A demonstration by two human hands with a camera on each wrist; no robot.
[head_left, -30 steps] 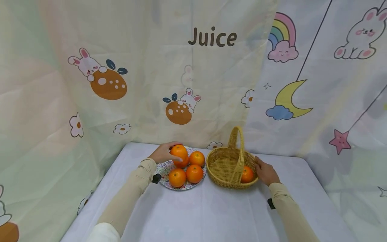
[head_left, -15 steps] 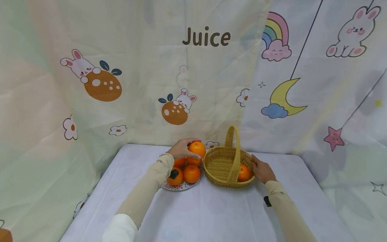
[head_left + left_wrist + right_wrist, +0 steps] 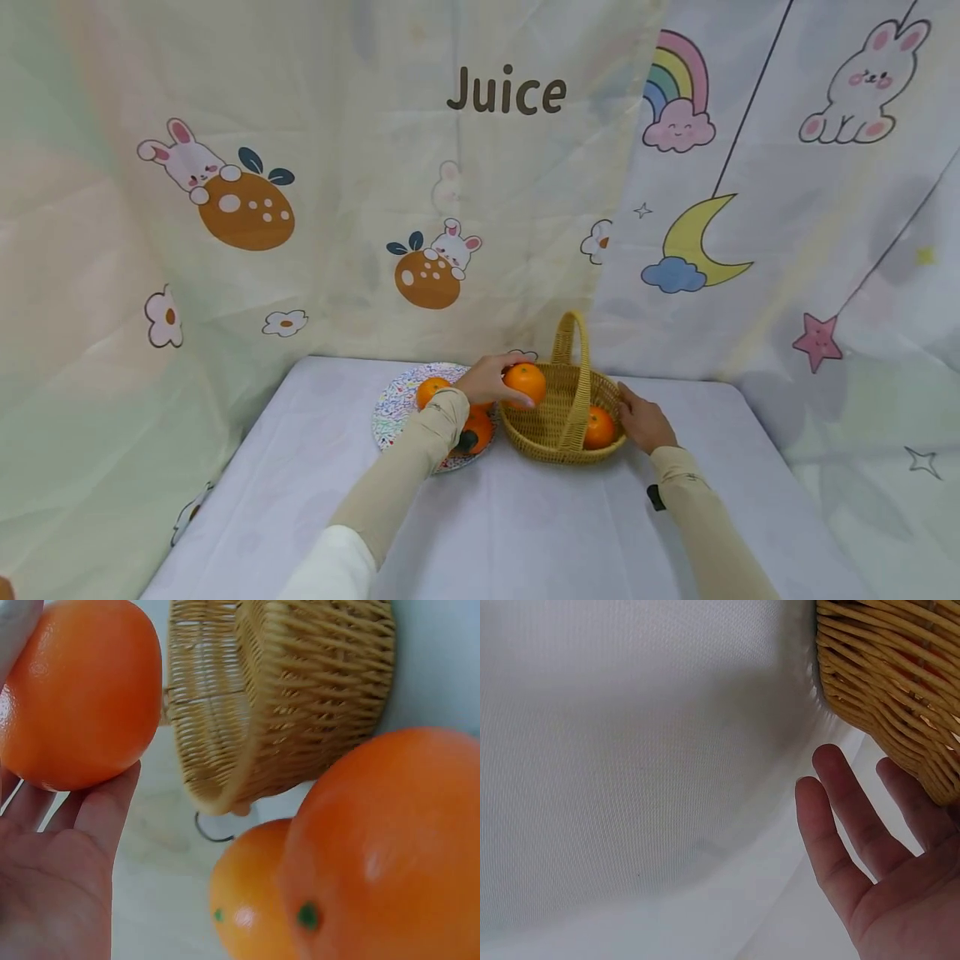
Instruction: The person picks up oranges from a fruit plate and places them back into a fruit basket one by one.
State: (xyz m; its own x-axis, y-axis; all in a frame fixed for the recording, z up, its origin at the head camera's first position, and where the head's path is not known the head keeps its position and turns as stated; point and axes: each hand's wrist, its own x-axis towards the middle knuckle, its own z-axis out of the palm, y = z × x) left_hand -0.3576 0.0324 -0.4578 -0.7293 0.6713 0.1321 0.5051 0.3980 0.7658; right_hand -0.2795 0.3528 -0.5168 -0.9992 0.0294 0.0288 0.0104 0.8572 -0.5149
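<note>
My left hand (image 3: pixel 483 382) grips an orange (image 3: pixel 525 384) in the air, over the left rim of a yellow wicker basket (image 3: pixel 531 427). The left wrist view shows this held orange (image 3: pixel 86 694) between thumb and fingers, near the basket (image 3: pixel 322 690). Another orange (image 3: pixel 598 429) lies in the basket's right end. At the basket's right rim, my right hand (image 3: pixel 648 423) holds the edge; the right wrist view shows several fingers (image 3: pixel 853 814) stretched beneath and beside the wicker wall, the thumb hidden. A speckled plate (image 3: pixel 392 410) with several oranges (image 3: pixel 432 391) is partly covered by my left arm.
The basket's tall arched handle (image 3: pixel 582 379) rises across its middle, right of the held orange. A white cloth covers the table (image 3: pixel 525 533). Behind it hangs a printed curtain (image 3: pixel 360 192), close to the table's back edge.
My left hand has carried the orange from above the plate rightward to the basket's left rim. My right hand stays at the basket's right rim. The head view has shifted slightly.
</note>
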